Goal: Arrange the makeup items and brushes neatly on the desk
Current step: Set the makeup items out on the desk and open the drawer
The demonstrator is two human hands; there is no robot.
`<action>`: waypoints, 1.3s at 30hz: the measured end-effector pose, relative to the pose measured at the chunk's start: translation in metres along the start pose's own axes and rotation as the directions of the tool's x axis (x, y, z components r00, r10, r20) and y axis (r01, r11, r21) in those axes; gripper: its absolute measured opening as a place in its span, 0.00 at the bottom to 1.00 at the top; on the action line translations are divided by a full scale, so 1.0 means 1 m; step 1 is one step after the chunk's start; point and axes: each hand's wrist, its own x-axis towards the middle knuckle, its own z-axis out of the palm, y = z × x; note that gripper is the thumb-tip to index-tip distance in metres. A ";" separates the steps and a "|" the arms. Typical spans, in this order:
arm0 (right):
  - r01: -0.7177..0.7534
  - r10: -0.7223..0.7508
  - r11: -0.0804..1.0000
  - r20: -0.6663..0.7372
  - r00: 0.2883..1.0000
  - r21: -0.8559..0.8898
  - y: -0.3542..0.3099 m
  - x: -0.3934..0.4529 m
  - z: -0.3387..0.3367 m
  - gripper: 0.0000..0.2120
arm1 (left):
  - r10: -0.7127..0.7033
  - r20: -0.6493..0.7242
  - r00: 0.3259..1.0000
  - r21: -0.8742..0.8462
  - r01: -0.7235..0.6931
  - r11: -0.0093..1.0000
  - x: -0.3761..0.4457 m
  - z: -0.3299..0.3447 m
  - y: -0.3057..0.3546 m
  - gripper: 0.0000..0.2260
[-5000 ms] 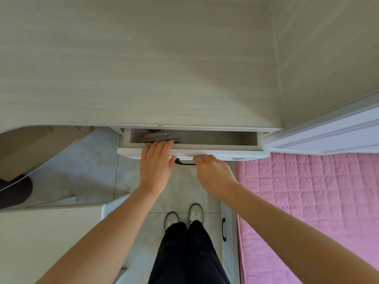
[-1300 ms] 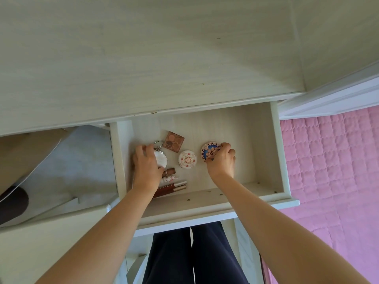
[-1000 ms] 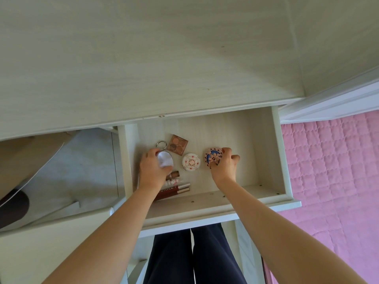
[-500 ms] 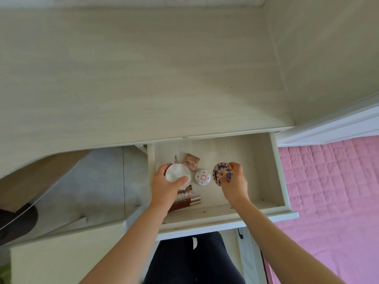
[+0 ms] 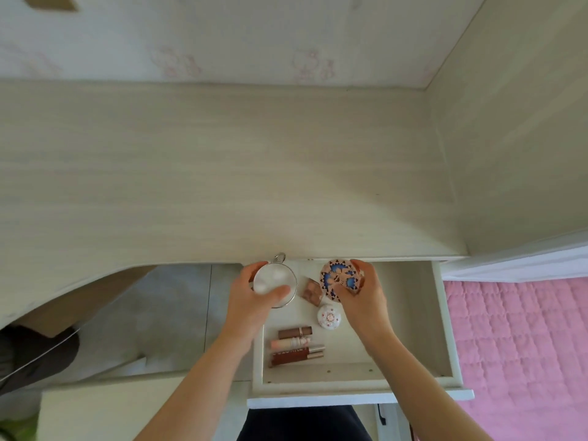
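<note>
gripping a white round compact [image 5: 274,283], left hand [image 5: 254,300]; right hand [image 5: 359,292] pinched a patterned compact [image 5: 339,278]; both just near of desk [image 5: 222,186] edge, desktop lying far.

Right of the grip, pink quilted bedspread [image 5: 521,345]. Far beyond it, pale wallpaper [image 5: 222,36] with faint pink cartoon figures. Left and below, grey tiled floor [image 5: 152,319] and a dark shape [image 5: 35,354].

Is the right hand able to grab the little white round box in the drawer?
Probably not yet: the right hand already holds the blue-patterned round compact. The little white round box lies uncovered just below it.
</note>
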 end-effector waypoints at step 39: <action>0.259 -0.230 0.904 0.123 0.965 -0.341 -0.132 0.193 0.095 0.26 | 0.190 -0.094 0.977 0.304 -0.154 0.940 0.215 -0.020 0.108 0.29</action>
